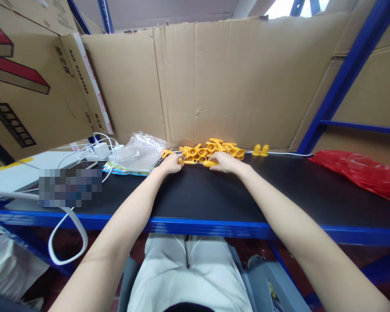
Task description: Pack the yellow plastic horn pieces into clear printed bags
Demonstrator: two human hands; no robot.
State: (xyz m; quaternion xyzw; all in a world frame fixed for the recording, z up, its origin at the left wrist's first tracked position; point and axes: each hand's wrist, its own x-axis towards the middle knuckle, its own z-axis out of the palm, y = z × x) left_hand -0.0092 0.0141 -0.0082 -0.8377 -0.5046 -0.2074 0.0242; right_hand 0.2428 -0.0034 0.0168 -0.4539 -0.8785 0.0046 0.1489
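On the black shelf top a heap of yellow funnel-shaped plastic pieces [195, 151] lies against the cardboard, several with round open mouths facing me. My left hand [173, 163] is at the heap's left end, its fingers closed on a yellow piece. Toward the right end my right hand [226, 162] has its fingertips closed on another yellow piece [209, 164]. Between the hands, along the heap's front edge, a thin dark chain-like strand [199, 163] shows. Whether it joins the held pieces is too small to tell.
A clear plastic bag [136, 151] lies left of my hands, near white chargers [101, 151] and cables. Two yellow pieces [260, 150] stand upright to the right. A red plastic bag [360, 171] lies far right. Cardboard [230, 82] walls the back; a blue rail [208, 227] edges the front.
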